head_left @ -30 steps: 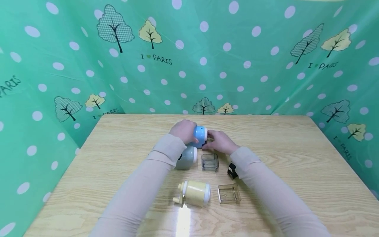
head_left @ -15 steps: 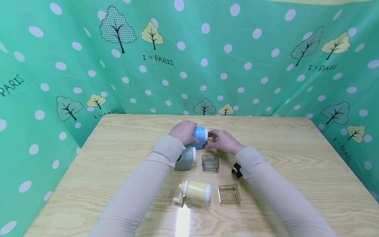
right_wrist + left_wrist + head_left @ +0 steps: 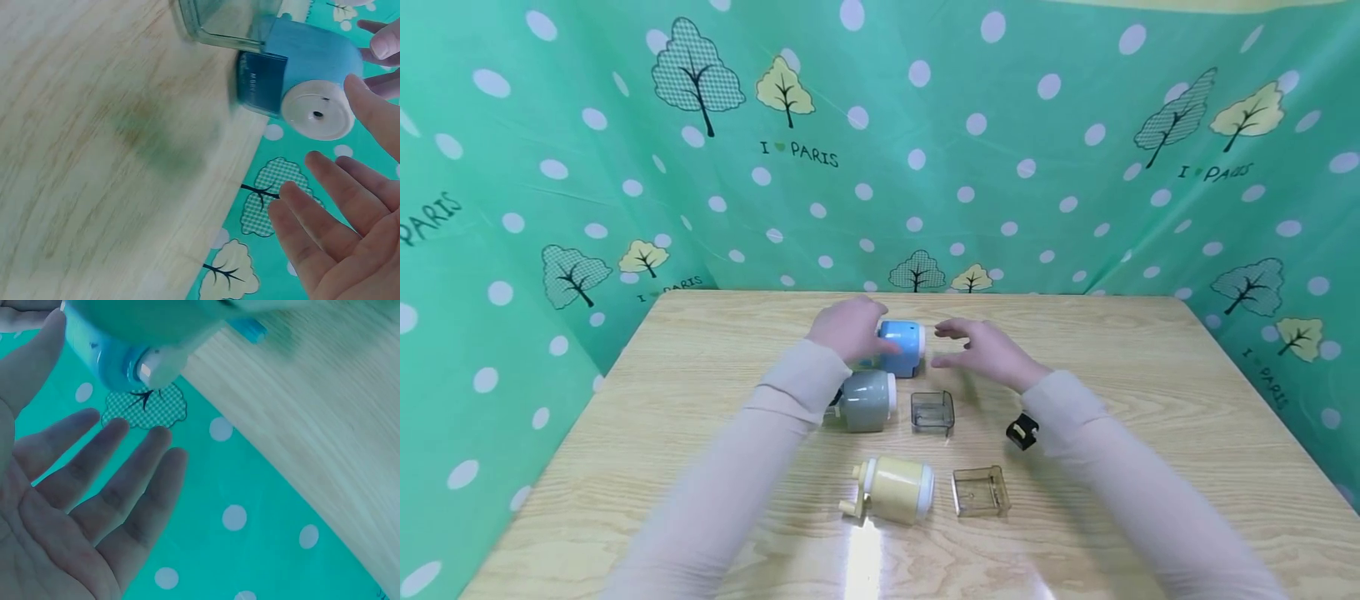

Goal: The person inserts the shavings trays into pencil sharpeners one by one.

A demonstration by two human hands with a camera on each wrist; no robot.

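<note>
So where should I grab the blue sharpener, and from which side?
The blue sharpener is probably best taken round its curved middle, from above: the top is mostly uncovered, while the grey sharpener sits close on the near side. Keep off the white round end, which faces right and has the hole. The left hand partly hides the other end.

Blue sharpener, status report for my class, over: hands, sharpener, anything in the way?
Left hand open at blue sharpener, contact unclear. Right hand open, apart from sharpener's white end. Blue sharpener on table. Gray sharpener close on near side, may crowd.
</note>
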